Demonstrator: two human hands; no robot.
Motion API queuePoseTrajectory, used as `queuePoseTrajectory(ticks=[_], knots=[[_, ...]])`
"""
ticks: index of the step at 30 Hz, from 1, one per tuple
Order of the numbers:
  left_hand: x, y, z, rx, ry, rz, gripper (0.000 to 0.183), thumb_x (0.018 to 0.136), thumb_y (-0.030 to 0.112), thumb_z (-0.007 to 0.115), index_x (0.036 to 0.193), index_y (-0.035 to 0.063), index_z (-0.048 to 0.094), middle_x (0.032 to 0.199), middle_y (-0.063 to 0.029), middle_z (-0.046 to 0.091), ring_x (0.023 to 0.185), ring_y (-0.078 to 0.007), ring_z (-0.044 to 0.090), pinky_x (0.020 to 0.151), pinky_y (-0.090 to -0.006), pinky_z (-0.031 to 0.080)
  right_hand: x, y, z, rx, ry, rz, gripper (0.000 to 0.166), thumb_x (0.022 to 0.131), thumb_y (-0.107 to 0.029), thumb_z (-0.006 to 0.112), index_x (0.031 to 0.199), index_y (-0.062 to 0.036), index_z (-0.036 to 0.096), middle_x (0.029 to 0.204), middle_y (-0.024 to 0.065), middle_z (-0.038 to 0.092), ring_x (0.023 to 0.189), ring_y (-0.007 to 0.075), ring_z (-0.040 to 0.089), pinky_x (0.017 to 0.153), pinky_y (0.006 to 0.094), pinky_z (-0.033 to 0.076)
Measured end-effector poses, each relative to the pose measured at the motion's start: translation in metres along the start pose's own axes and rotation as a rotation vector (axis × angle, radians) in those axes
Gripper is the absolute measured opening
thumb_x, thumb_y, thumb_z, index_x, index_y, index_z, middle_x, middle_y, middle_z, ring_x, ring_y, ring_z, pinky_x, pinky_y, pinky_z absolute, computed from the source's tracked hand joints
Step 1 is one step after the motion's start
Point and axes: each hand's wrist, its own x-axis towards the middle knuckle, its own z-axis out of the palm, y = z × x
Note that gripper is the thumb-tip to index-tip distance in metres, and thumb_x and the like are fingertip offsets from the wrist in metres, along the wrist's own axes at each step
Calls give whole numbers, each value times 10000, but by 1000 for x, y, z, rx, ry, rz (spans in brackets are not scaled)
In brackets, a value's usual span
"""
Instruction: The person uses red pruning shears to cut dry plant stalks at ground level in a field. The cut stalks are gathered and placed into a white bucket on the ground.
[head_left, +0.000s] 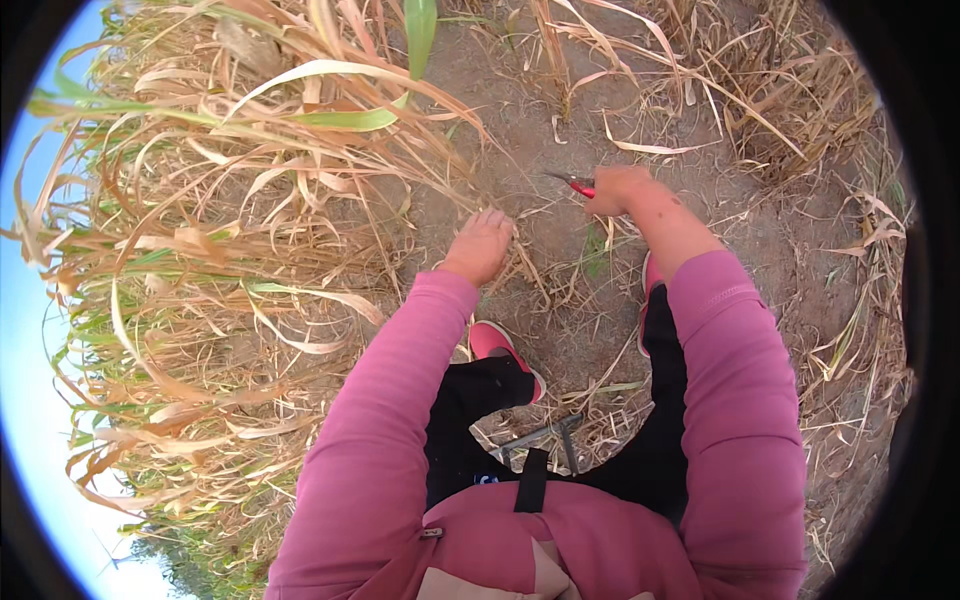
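My right hand (619, 190) is closed around red-handled pruning shears (581, 186), held above the bare soil. Their dark pointed blades face left, towards the stalks. My left hand (481, 246) is low at the base of a clump of dry stalks (450, 171), back of the hand up. The fingertips reach the stems there, but the palm is hidden, so I cannot tell whether they grip them. A gap of soil separates the two hands.
Tall dry leafy stalks (225, 247) crowd the left side. More dry stalks (780, 97) rise at upper right. Brown soil (525, 142) with straw litter lies ahead. Pink shoes (495, 341) stand apart on the ground. Between my legs shows a metal frame (568, 442), beside a black strap (532, 480).
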Motion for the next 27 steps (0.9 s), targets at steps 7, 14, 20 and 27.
queuePoseTrajectory(ticks=[7,14,20,27], knots=[[97,-65,28,288,-650,-353,361,876,166,498,1208,27,520,1237,-160,538,1226,-305,440,1063,-385,284,77,22,65,141,-34,-72,549,778,-398,584,1176,-23,529,1125,173,610,1053,294,592,889,411,456],[65,-90,40,146,-672,-346,242,838,102,486,1011,47,645,1021,-188,646,984,-329,622,829,-419,494,113,8,113,-23,62,-160,554,791,-387,602,1205,-35,496,1180,179,559,1132,315,521,931,407,422],[26,-70,10,65,-437,-332,175,811,84,501,875,37,658,879,-189,664,849,-338,652,743,-431,521,119,-21,128,-147,156,-221,470,829,-285,576,1225,-50,485,1200,134,520,1156,277,462,958,402,378],[19,-70,-3,39,-356,-318,146,788,69,519,836,36,652,828,-187,658,815,-341,652,721,-433,518,141,-47,143,-182,292,-182,418,850,-202,527,1239,-59,473,1206,121,509,1152,270,448,928,410,381]])
